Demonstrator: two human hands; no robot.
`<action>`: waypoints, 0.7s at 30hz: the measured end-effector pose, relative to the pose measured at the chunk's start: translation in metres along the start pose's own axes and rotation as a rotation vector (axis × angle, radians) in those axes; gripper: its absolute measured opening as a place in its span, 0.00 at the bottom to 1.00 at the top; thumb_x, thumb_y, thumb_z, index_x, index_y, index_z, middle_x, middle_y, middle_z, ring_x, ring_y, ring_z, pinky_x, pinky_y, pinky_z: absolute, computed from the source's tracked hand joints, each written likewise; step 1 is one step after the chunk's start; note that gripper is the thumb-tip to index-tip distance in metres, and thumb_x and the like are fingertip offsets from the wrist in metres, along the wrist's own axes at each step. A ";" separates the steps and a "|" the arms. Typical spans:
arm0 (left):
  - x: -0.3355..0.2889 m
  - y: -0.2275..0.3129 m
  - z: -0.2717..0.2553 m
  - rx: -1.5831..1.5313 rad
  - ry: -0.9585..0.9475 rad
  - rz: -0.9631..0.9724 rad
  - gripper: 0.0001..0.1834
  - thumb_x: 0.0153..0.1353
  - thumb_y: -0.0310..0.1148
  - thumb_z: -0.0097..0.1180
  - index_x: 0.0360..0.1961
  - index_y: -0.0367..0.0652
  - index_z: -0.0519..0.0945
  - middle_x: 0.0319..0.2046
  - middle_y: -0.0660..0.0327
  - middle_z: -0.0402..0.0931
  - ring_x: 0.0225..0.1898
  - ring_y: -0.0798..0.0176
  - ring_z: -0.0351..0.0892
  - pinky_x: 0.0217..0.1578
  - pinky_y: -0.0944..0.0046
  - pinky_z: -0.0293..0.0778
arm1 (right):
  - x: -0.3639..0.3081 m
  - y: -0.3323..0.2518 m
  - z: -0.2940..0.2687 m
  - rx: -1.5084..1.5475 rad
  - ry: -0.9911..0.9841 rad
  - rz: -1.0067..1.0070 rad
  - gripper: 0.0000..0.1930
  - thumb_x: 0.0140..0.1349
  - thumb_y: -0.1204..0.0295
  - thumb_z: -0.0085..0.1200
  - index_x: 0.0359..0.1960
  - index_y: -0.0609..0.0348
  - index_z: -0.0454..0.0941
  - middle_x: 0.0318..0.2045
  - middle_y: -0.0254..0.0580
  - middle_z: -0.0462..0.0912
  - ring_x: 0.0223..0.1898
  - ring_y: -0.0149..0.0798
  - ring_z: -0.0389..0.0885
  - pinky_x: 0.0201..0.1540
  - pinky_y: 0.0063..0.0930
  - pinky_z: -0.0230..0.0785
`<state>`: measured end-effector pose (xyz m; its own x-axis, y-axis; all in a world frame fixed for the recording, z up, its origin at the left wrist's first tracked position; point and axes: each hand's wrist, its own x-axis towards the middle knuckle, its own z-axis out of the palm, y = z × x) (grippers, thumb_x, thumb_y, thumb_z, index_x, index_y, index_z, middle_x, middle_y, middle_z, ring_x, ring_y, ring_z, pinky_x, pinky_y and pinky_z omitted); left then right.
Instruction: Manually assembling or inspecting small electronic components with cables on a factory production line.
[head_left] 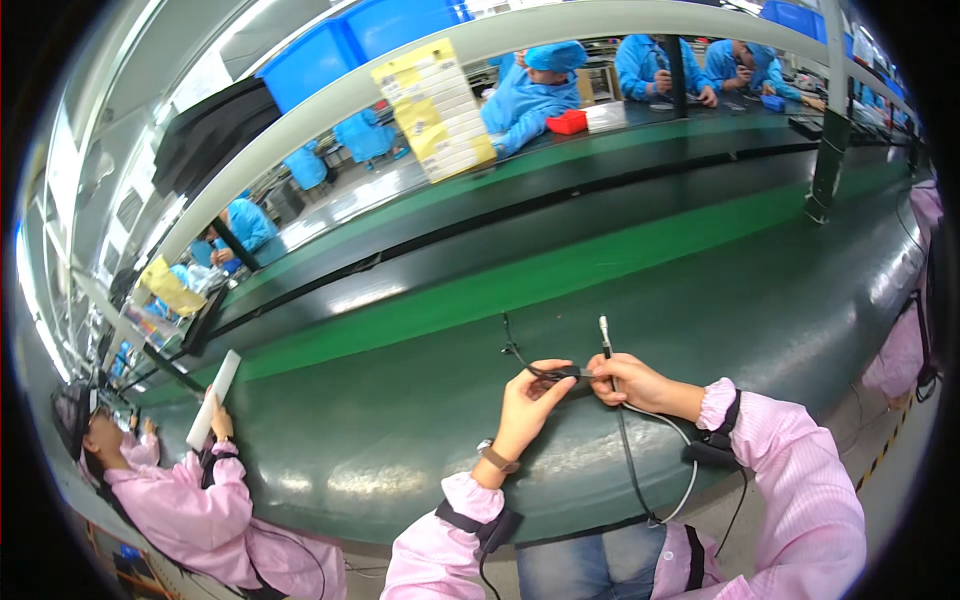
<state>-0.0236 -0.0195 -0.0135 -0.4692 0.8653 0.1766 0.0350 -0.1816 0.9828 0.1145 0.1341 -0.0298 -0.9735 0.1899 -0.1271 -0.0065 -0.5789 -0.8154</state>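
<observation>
My left hand (528, 408) is closed in a pinch on a dark cable connector (567, 372), and a thin black cable (513, 345) trails from it onto the bench. Close against it, my right hand (636, 383) pinches a cable whose slim white tip (604, 328) points away from me. A small silvery piece shows between the two hands; whether the parts are joined, I cannot tell. Below my right hand hang a dark cable (630, 455) and a white cable (688, 470), looping down to the bench's near edge.
The dark green bench (400, 420) curves around me, with a brighter green strip (480, 295) along it. To my left a person in pink holds a long white piece (214, 398). Yellow sheets (432, 110) hang from the rail. Co-workers in blue sit across, near a red bin (567, 122).
</observation>
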 end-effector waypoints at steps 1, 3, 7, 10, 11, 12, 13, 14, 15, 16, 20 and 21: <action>0.002 -0.002 0.001 -0.031 -0.010 0.000 0.14 0.57 0.23 0.60 0.45 0.36 0.78 0.39 0.63 0.79 0.40 0.73 0.77 0.41 0.72 0.73 | 0.000 0.000 -0.003 -0.007 -0.016 -0.004 0.07 0.65 0.69 0.46 0.32 0.59 0.68 0.18 0.33 0.68 0.14 0.25 0.61 0.17 0.19 0.51; 0.002 0.001 0.001 -0.036 -0.022 -0.005 0.15 0.56 0.23 0.61 0.46 0.36 0.77 0.39 0.63 0.79 0.40 0.72 0.77 0.42 0.72 0.73 | 0.000 -0.002 0.001 -0.022 -0.039 0.007 0.06 0.64 0.69 0.46 0.32 0.58 0.68 0.18 0.32 0.67 0.14 0.25 0.61 0.17 0.18 0.51; 0.004 -0.005 -0.003 -0.039 -0.025 0.024 0.15 0.57 0.24 0.61 0.46 0.36 0.77 0.39 0.63 0.79 0.40 0.72 0.77 0.41 0.72 0.72 | 0.002 0.000 -0.001 0.000 -0.028 0.005 0.06 0.64 0.69 0.47 0.31 0.57 0.68 0.18 0.31 0.67 0.14 0.24 0.61 0.18 0.19 0.51; 0.002 -0.003 -0.012 0.016 -0.029 0.021 0.14 0.58 0.28 0.60 0.46 0.39 0.77 0.39 0.63 0.78 0.39 0.71 0.76 0.41 0.71 0.73 | 0.007 -0.001 0.010 -0.013 0.001 0.041 0.09 0.64 0.67 0.49 0.28 0.55 0.68 0.16 0.30 0.66 0.14 0.24 0.60 0.17 0.19 0.51; 0.006 -0.007 -0.006 0.015 -0.054 0.022 0.14 0.58 0.28 0.60 0.46 0.38 0.77 0.39 0.63 0.78 0.40 0.71 0.76 0.41 0.71 0.72 | 0.002 -0.003 0.005 -0.020 -0.006 0.031 0.09 0.64 0.67 0.49 0.26 0.53 0.66 0.16 0.30 0.65 0.14 0.24 0.60 0.17 0.19 0.50; 0.008 -0.006 -0.003 0.009 -0.077 0.034 0.14 0.58 0.28 0.60 0.46 0.38 0.77 0.39 0.63 0.78 0.40 0.72 0.76 0.41 0.71 0.73 | -0.002 -0.006 0.006 -0.028 0.018 0.031 0.09 0.64 0.68 0.48 0.26 0.52 0.66 0.15 0.29 0.65 0.13 0.24 0.59 0.16 0.19 0.50; 0.009 -0.012 -0.004 0.008 -0.073 0.054 0.14 0.58 0.27 0.60 0.45 0.38 0.77 0.39 0.63 0.78 0.39 0.72 0.76 0.41 0.71 0.73 | -0.001 -0.005 0.004 -0.028 -0.014 0.021 0.08 0.64 0.68 0.47 0.27 0.52 0.66 0.16 0.30 0.66 0.13 0.24 0.60 0.16 0.19 0.50; 0.010 -0.011 -0.002 -0.006 -0.083 0.068 0.13 0.58 0.27 0.60 0.45 0.38 0.77 0.39 0.63 0.78 0.38 0.73 0.76 0.40 0.72 0.73 | -0.003 -0.004 0.001 -0.044 -0.017 -0.004 0.08 0.65 0.67 0.46 0.27 0.52 0.65 0.16 0.31 0.67 0.12 0.25 0.60 0.16 0.20 0.51; 0.010 -0.011 0.001 -0.034 -0.091 0.057 0.13 0.58 0.26 0.59 0.44 0.38 0.76 0.37 0.64 0.77 0.36 0.74 0.76 0.38 0.73 0.73 | -0.006 -0.002 -0.005 -0.048 0.004 -0.008 0.08 0.65 0.66 0.45 0.28 0.51 0.66 0.16 0.32 0.68 0.11 0.25 0.60 0.16 0.20 0.51; 0.010 -0.014 -0.001 0.006 -0.087 0.084 0.12 0.59 0.26 0.59 0.44 0.38 0.76 0.35 0.66 0.76 0.34 0.75 0.74 0.36 0.74 0.72 | -0.007 -0.003 -0.001 -0.060 0.029 -0.005 0.07 0.65 0.66 0.45 0.29 0.51 0.65 0.16 0.32 0.69 0.11 0.25 0.60 0.16 0.20 0.50; 0.009 -0.024 -0.008 -0.096 -0.042 0.149 0.09 0.59 0.28 0.59 0.41 0.39 0.76 0.33 0.69 0.75 0.32 0.78 0.72 0.34 0.75 0.70 | 0.004 0.004 0.003 -0.122 -0.017 0.017 0.06 0.64 0.67 0.46 0.30 0.51 0.66 0.16 0.31 0.68 0.11 0.25 0.59 0.16 0.20 0.50; 0.008 -0.024 -0.008 -0.115 -0.045 0.116 0.09 0.60 0.28 0.58 0.40 0.39 0.76 0.32 0.69 0.74 0.32 0.79 0.72 0.34 0.76 0.70 | 0.004 0.004 0.003 -0.146 -0.022 0.019 0.06 0.63 0.67 0.46 0.30 0.51 0.66 0.16 0.31 0.68 0.11 0.25 0.59 0.16 0.20 0.49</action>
<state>-0.0351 -0.0124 -0.0364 -0.4280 0.8548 0.2934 -0.0157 -0.3317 0.9433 0.1101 0.1297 -0.0321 -0.9780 0.1615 -0.1319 0.0434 -0.4608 -0.8865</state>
